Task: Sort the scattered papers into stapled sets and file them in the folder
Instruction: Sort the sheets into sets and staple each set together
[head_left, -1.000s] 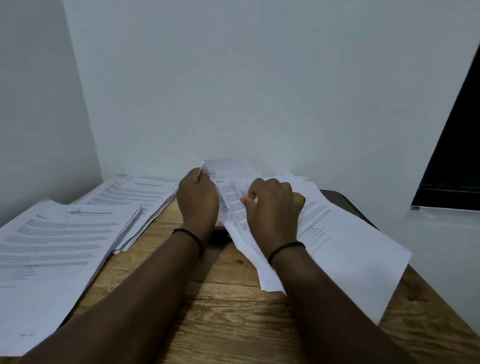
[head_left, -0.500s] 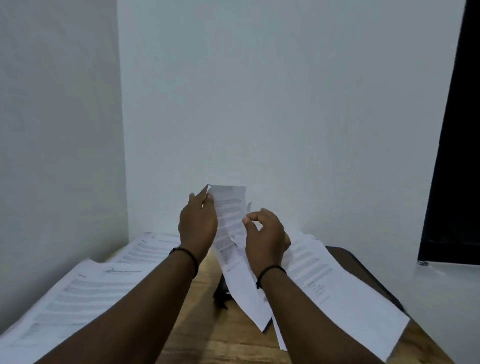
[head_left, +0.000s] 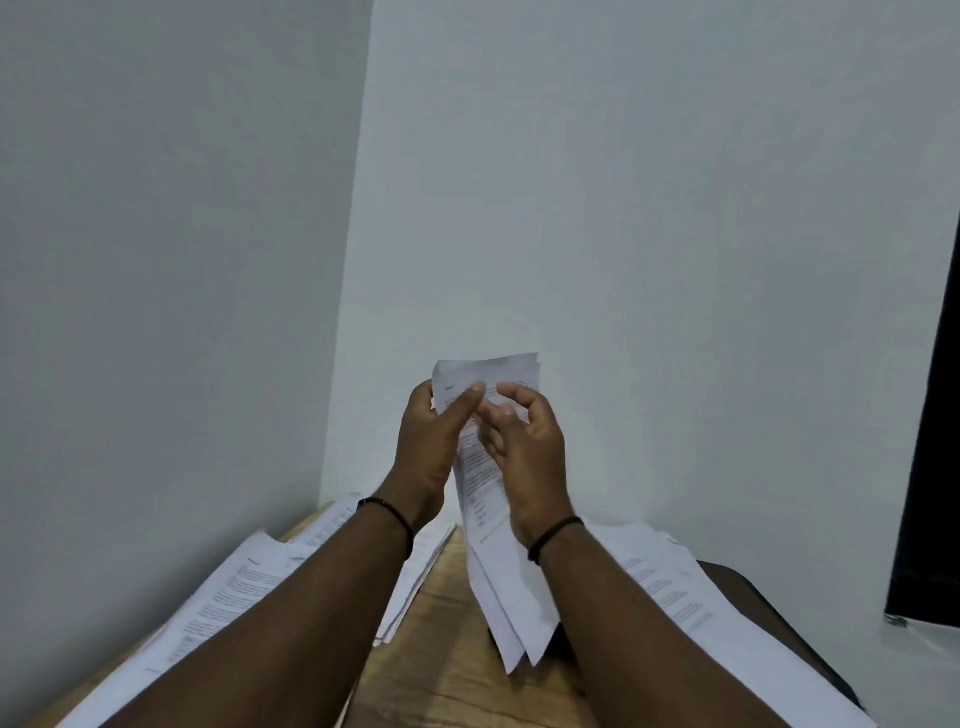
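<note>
A person's two bare forearms reach forward over a wooden table (head_left: 441, 670) with visible grain, set into a corner of plain pale walls (head_left: 623, 208). Both hands are raised above the table, holding a thin sheaf of printed papers (head_left: 498, 582) upright. The sheets are white, soft and slightly curled, with small blocks of text; their lower corners fan apart and hang down to just above the tabletop.

The left hand (head_left: 428, 447) pinches the sheaf near its top left corner, thumb laid across the front of the page. The right hand (head_left: 524, 447) is close beside it, fingers curled against the front of the sheets near the top edge; whether it grips them cannot be told. Each wrist wears a thin black band.

Below, a loose stack of printed pages (head_left: 228, 597) lies on the left part of the table, overhanging its left edge. More pages (head_left: 670, 582) lie spread on the right, partly over a dark rounded surface (head_left: 737, 587). A strip of bare wood runs between the two spreads, under the hanging sheets. A dark panel (head_left: 930, 467) stands at the far right
</note>
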